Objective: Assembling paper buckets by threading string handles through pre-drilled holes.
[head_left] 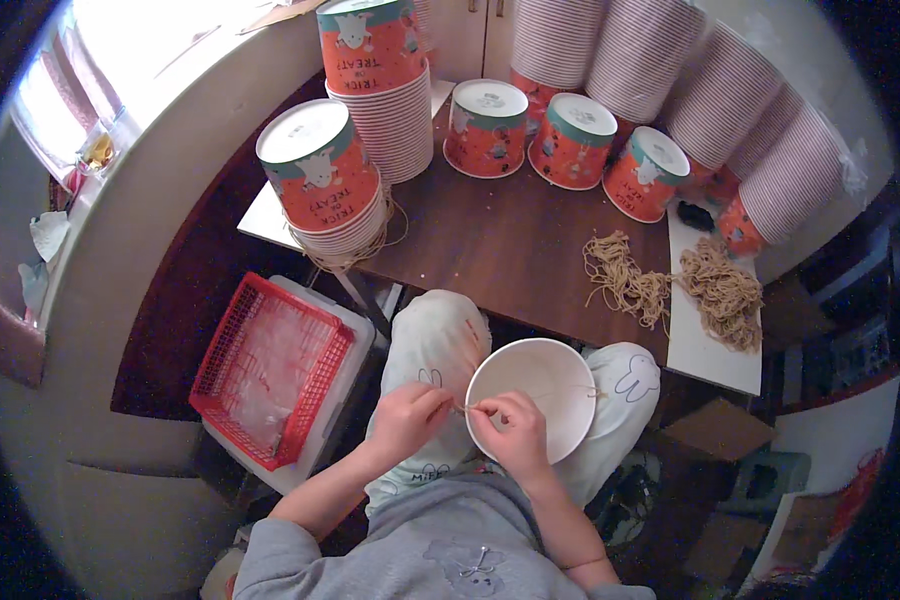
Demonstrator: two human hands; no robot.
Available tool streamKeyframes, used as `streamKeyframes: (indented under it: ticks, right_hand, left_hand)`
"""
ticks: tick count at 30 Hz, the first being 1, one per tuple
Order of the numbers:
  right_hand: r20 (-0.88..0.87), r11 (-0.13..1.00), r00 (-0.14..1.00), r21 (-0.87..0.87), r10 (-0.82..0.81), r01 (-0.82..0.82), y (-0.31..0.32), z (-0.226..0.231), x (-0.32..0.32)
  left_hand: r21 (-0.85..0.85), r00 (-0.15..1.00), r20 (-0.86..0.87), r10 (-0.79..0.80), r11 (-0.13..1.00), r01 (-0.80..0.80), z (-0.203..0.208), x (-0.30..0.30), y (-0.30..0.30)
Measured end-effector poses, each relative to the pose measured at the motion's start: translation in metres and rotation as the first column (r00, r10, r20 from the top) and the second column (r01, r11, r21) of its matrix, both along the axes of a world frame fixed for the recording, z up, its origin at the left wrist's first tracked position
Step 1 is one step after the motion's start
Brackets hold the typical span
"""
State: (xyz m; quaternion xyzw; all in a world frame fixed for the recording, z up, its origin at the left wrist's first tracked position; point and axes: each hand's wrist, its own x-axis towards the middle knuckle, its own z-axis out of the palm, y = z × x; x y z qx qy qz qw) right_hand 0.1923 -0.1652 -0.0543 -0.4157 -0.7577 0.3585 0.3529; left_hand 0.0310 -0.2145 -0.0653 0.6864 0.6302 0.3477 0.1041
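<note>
A white-lined paper bucket [562, 372] rests between my knees with its mouth facing up. A bit of tan string [592, 392] is fixed at the right side of its rim. At the left side of the rim my left hand [411, 418] and my right hand [513, 428] come close together, both with fingertips pinched. A short end of tan string [460, 407] shows between them, and both appear to grip it. My right hand reaches over the bucket's rim, its fingers partly inside the mouth. The knot or hole there is too small to make out.
Several upturned orange buckets [486, 130] line the brown table [490, 235], with tall nested stacks [550, 45] behind. More stacked buckets [322, 170] stand at the left, string hanging around them. Tan string bundles [625, 275] lie at the right. A red basket [345, 345] sits at lower left.
</note>
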Motion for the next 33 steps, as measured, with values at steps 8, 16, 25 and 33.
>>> streamKeyframes:
  ticks: [8,16,25,33]
  right_hand:
    - [-0.011,1.000,1.000,-0.010,-0.001,0.001,-0.002,0.000,-0.001]
    - [-0.011,1.000,1.000,-0.004,0.002,-0.002,-0.001,0.001,-0.002]
    - [-0.028,1.000,1.000,-0.025,-0.009,0.009,-0.001,0.001,-0.002]
    - [-0.018,1.000,1.000,-0.023,-0.007,0.006,-0.001,0.000,-0.002]
  left_hand:
    - [0.212,0.994,0.069,-0.082,0.975,0.066,0.006,0.007,0.007]
    - [0.079,0.980,0.166,-0.107,0.992,0.095,0.004,0.010,0.006]
    - [0.033,0.960,0.261,-0.101,0.995,0.095,0.009,0.013,0.001]
    - [-0.005,0.959,0.284,-0.020,1.000,0.022,0.009,0.016,0.002]
